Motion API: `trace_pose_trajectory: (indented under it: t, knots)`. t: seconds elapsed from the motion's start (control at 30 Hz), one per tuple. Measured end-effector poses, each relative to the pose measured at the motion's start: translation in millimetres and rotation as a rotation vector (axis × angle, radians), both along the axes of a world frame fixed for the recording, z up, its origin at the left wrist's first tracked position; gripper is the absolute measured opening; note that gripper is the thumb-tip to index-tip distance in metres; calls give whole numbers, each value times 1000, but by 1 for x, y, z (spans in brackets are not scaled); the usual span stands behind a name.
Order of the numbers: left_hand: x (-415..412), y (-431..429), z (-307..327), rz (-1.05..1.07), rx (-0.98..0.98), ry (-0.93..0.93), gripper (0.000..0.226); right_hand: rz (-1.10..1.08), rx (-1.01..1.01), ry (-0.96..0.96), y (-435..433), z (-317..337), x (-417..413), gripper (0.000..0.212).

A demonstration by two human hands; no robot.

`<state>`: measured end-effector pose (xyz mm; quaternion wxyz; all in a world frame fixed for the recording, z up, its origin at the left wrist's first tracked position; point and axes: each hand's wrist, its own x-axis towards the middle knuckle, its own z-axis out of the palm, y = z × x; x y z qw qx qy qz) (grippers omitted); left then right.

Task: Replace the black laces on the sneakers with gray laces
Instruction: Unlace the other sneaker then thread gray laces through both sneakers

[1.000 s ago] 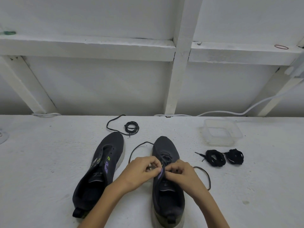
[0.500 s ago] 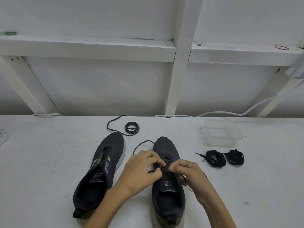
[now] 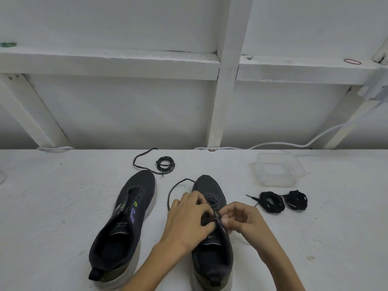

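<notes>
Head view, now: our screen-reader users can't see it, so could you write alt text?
A person's left hand and right hand pinch a dark lace over the eyelets of a dark sneaker on a white table. A second sneaker lies left of it, unlaced. Nearby are a loose lace, two black lace bundles and a clear container.

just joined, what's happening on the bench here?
A person is working on the right-hand sneaker: left hand grips its upper at the eyelets, right hand pinches the dark lace. A lace end trails beside the toe. The other sneaker has no lace. A loose lace lies behind it; two black bundles sit near a clear container.
</notes>
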<state>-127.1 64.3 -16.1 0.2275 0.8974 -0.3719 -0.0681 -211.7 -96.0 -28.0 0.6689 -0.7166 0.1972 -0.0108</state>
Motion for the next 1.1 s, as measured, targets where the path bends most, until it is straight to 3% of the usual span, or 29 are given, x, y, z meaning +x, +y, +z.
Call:
trace_pose_trajectory:
  t: [0.17, 0.3, 0.4, 0.47, 0.6, 0.73, 0.8, 0.97, 1.1]
  knots:
    - [-4, 2, -1, 17, -39, -30, 22, 39, -55, -40, 5, 4, 2, 13]
    - [-3, 1, -4, 21, -71, -45, 18, 162, -115, 19, 5, 11, -1, 30]
    - [1, -1, -5, 51, -114, -22, 15, 145, -134, 24, 4, 12, -2, 30]
    - [4, 1, -5, 154, -243, 101, 8, 125, -108, 13, 3, 12, -4, 31]
    - [9, 5, -10, 328, -601, 519, 10, 119, -113, 7, 8, 11, -5, 32]
    - [7, 5, -4, 221, -584, 509, 8, 32, -331, -39, 19, 6, 4, 16]
    - [7, 6, -3, 197, -592, 497, 12, -29, -385, -73, 23, 3, 9, 17]
    - [10, 13, -3, 178, -683, 597, 32, -56, -345, -99, 30, 6, 13, 27]
    - [12, 17, 2, 221, -842, 692, 28, -86, -345, -111, 34, 5, 18, 28]
